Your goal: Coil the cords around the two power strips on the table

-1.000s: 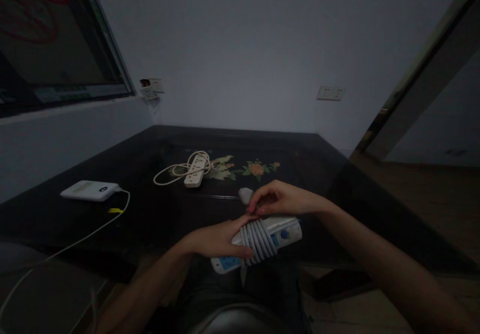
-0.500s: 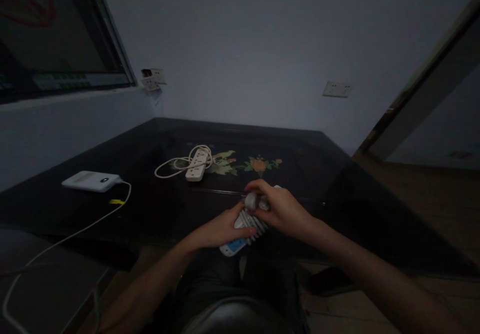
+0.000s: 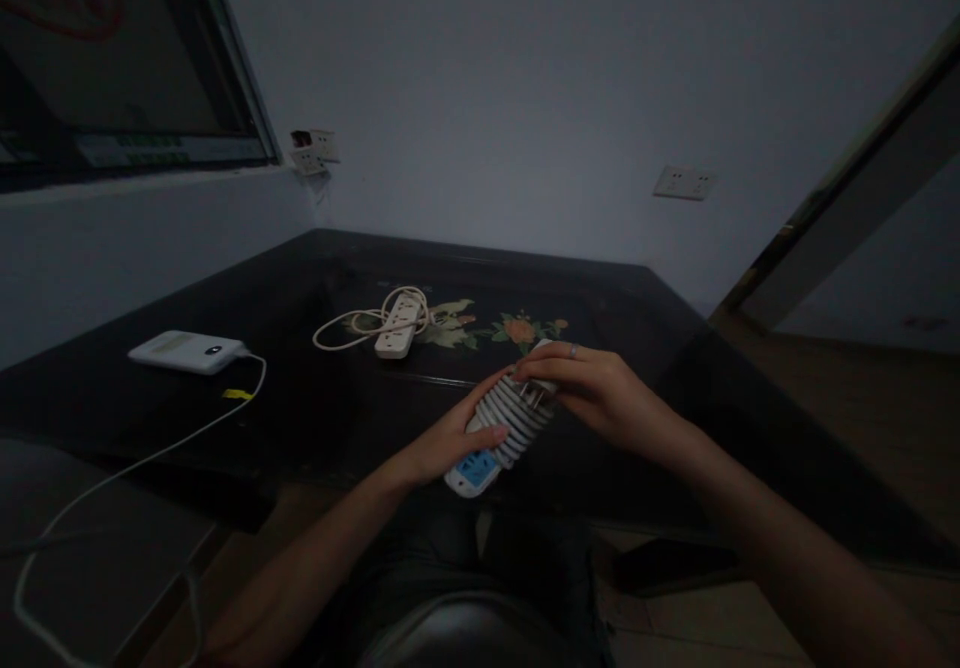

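The left hand's (image 3: 454, 436) fingers clasp a power strip (image 3: 474, 472) wrapped in cord (image 3: 510, 422), at the counter's (image 3: 337, 418) near edge. The right hand's (image 3: 604, 388) fingers hold a plug (image 3: 537, 395), as far as the dimness shows.

Dim, bluish light; wall (image 3: 487, 98) dull; edges stretched.

We've rm over desk (image 3: 622, 313) beyond our R hand (image 3: 609, 393); L side, wht pwr strip (image 3: 397, 330), looped cord (image 3: 352, 346), pwr bank (image 3: 184, 351) & cable (image 3: 184, 441) block us.

Left hand (image 3: 452, 436) grips a power strip (image 3: 477, 467), right hand (image 3: 602, 385) a plug (image 3: 545, 386).
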A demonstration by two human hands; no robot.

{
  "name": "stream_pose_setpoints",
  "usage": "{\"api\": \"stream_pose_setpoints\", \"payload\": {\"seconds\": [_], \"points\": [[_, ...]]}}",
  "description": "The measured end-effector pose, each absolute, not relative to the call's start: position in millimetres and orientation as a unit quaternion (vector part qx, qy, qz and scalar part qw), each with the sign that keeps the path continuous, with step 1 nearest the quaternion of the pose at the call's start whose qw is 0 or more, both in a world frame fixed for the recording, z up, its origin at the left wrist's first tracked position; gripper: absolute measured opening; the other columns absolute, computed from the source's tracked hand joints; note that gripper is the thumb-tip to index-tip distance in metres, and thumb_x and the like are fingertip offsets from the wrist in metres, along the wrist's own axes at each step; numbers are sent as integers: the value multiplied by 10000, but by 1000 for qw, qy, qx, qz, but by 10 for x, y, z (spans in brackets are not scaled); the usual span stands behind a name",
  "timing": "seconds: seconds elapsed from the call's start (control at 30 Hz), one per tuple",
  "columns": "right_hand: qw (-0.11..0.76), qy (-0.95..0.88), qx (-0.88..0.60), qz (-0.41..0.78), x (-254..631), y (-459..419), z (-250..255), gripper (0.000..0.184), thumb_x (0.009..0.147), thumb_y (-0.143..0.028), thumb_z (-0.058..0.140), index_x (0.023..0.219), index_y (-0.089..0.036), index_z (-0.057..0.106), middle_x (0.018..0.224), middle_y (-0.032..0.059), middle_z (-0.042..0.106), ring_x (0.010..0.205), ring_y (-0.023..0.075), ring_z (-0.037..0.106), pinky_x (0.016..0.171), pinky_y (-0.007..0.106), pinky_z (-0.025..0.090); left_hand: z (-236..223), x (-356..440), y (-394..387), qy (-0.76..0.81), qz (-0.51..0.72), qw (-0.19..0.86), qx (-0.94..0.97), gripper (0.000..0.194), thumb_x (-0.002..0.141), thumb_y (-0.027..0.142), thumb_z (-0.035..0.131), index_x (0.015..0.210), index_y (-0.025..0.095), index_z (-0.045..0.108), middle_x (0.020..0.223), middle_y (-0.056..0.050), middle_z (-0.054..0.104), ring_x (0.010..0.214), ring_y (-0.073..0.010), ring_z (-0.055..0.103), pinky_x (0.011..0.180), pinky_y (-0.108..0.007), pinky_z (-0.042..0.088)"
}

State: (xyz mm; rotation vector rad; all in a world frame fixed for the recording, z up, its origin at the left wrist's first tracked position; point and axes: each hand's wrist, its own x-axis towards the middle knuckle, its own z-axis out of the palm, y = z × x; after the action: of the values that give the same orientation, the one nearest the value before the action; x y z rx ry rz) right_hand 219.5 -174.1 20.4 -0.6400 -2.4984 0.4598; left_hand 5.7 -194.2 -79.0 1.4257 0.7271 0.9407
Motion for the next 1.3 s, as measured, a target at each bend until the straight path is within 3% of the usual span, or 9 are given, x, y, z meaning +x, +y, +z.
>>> {"api": "stream_pose_setpoints", "payload": {"seconds": [0.17,0.23,0.33,0.53,0.7,1.0,1.3], "points": [[210,-920,-236,232,2287,-1667,312,330,828,-103,593,1142,-203,608,1146,80,617,1084,186,571,933,369,465,-821,64,-1983,324,391,639,578,813,781,378,678,1471,244,271,1445,-132,427,1290,-317,436,1063,-469,356],[196,-913,-246,261,2288,-1659,308,340,790,-199,682,1124,-191,614,1138,88,622,1066,201,578,902,363,480,-846,78,-1983,324,396,638,575,818,781,362,683,1474,250,262,1453,-120,419,1296,-312,430,1069,-459,351],[225,-891,-277,279,2246,-1665,247,187,850,-268,616,1006,-172,654,1037,84,656,953,187,612,808,325,501,-883,105,-1963,319,414,613,592,810,774,352,694,1465,249,285,1496,-107,354,1336,-306,375,1107,-447,291],[270,-877,-310,247,2119,-1787,129,150,842,-122,560,900,-186,681,955,64,687,892,173,626,781,315,492,-929,111,-1914,318,430,567,626,837,782,337,693,1476,240,236,1501,-107,339,1351,-282,350,1128,-437,243],[296,-860,-302,285,2125,-1831,120,160,831,-124,579,900,-198,702,962,55,709,933,178,643,822,326,502,-926,92,-1912,298,425,591,617,865,778,335,695,1485,245,204,1510,-113,324,1349,-291,352,1114,-444,267],[247,-853,-344,306,2233,-1671,191,286,805,-156,612,1071,-217,697,1069,57,718,982,205,661,862,350,511,-912,147,-1881,311,432,594,603,784,774,346,691,1452,239,312,1494,-105,357,1362,-308,327,1126,-456,248],[241,-868,-379,213,2185,-1642,102,245,779,-103,630,991,-188,719,1011,67,719,938,201,662,808,314,509,-927,155,-1912,345,420,600,587,761,771,369,690,1424,236,323,1448,-117,408,1304,-306,402,1088,-456,300]]}}
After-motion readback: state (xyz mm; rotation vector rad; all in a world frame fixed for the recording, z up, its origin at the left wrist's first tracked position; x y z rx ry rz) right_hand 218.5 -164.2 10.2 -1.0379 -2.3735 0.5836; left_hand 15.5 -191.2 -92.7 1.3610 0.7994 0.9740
